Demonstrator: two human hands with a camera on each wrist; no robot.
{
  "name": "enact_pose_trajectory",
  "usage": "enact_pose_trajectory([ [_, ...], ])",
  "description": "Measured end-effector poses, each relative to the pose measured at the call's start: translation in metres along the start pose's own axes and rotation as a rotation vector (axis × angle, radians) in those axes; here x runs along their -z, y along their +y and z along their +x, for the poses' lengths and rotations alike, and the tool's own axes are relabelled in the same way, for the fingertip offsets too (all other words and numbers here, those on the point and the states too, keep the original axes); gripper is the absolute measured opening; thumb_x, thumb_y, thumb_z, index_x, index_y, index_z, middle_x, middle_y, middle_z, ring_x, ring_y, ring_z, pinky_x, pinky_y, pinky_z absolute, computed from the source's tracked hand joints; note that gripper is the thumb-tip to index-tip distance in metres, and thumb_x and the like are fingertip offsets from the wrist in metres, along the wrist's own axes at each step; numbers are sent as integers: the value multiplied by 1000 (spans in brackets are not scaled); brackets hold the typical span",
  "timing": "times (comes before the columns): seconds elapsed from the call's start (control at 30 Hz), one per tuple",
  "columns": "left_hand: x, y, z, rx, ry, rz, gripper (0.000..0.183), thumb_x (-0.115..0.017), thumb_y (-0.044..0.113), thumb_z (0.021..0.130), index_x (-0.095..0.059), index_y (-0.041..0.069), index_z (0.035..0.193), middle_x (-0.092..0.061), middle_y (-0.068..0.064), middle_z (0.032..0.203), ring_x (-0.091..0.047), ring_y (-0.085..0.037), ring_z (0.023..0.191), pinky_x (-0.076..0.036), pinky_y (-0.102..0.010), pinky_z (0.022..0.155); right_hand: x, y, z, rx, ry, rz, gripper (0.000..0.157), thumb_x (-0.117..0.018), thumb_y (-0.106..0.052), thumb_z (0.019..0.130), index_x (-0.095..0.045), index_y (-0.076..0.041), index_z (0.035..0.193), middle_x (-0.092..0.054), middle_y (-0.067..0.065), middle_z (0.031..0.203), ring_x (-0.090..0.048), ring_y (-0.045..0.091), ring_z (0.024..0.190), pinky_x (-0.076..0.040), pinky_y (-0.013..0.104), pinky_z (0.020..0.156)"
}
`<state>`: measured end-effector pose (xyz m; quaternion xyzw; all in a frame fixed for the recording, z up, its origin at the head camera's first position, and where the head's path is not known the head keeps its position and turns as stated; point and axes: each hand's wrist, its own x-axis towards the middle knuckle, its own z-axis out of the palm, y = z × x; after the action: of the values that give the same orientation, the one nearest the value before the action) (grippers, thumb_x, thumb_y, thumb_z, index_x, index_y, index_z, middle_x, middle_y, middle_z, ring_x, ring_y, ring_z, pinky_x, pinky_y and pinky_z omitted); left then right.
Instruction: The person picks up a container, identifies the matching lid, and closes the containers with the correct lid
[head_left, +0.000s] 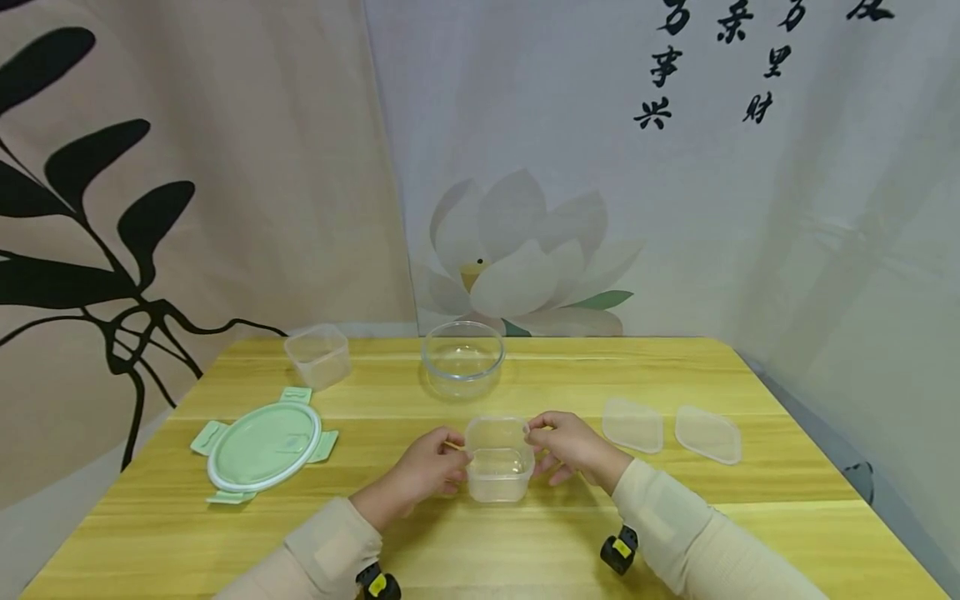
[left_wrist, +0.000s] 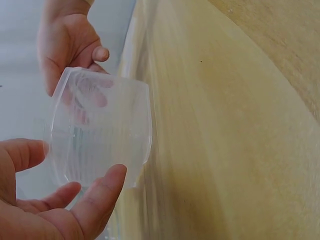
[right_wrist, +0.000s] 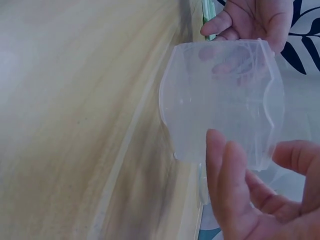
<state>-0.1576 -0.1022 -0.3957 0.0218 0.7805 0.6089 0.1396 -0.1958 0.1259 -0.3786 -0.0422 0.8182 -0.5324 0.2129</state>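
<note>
A small clear plastic food container (head_left: 500,467) is between my two hands near the table's middle, its open top up. My left hand (head_left: 427,471) holds its left side. In the left wrist view, the left thumb (left_wrist: 30,152) touches the rim and the fingers lie along the wall. On the opposite side my right hand (head_left: 573,450) holds it likewise, thumb (right_wrist: 295,155) at the rim and fingers against the wall. I cannot tell whether the container's base touches the table.
On the wooden table (head_left: 637,533), a round glass bowl (head_left: 462,383) stands behind the container. Another clear plastic container (head_left: 318,358) stands at the back left. A round green lid with clips (head_left: 262,446) lies left. Two translucent lids (head_left: 632,426) lie right.
</note>
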Motion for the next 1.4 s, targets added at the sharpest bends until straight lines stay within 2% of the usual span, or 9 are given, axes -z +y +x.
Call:
enact_pose_trajectory([
  [0.23,1,-1,-1,9,-3,-21,40,-56,14,95,-46,-10,126,-57,-22,106,-64,-26,86,-56,-42,70,0,1,0,-13,-2,3,34,-53,-22,97,-55,0,122,-62,17,102,-69,24,72,-51,28,47],
  [0.5,3,-1,-2,12,-30,-21,43,-55,16,96,-44,-10,129,-55,-23,111,-64,-27,92,-56,-43,73,0,0,-1,-19,-1,13,36,-53,-23,97,-54,1,124,-63,17,104,-68,25,74,-51,29,48],
  [0.73,2,-1,-1,18,-16,-21,42,-55,15,96,-45,-10,128,-56,-23,110,-64,-28,91,-56,-44,72,0,1,0,-14,-2,15,35,-53,-23,97,-55,1,123,-60,19,109,-67,23,74,-51,29,48],
  [0.93,2,0,-3,19,-39,-12,44,-55,17,97,-44,-10,130,-57,-23,115,-64,-28,92,-56,-43,73,0,1,1,-15,23,-1,35,-53,-23,97,-56,0,123,-62,18,109,-66,21,75,-50,29,49],
  [1.2,0,0,-4,22,-25,-21,42,-55,17,97,-45,-10,128,-57,-22,113,-63,-28,91,-56,-43,71,7,-1,-1,8,82,-81,37,-58,-19,94,-56,-3,127,-62,13,112,-67,25,84,-57,41,63],
  [1.4,-2,-2,-2,27,-15,-24,40,-55,17,97,-46,-9,126,-58,-21,112,-64,-27,90,-56,-42,70,22,0,-4,52,100,-108,41,-58,-16,95,-51,0,132,-63,15,116,-66,30,92,-56,48,74],
])
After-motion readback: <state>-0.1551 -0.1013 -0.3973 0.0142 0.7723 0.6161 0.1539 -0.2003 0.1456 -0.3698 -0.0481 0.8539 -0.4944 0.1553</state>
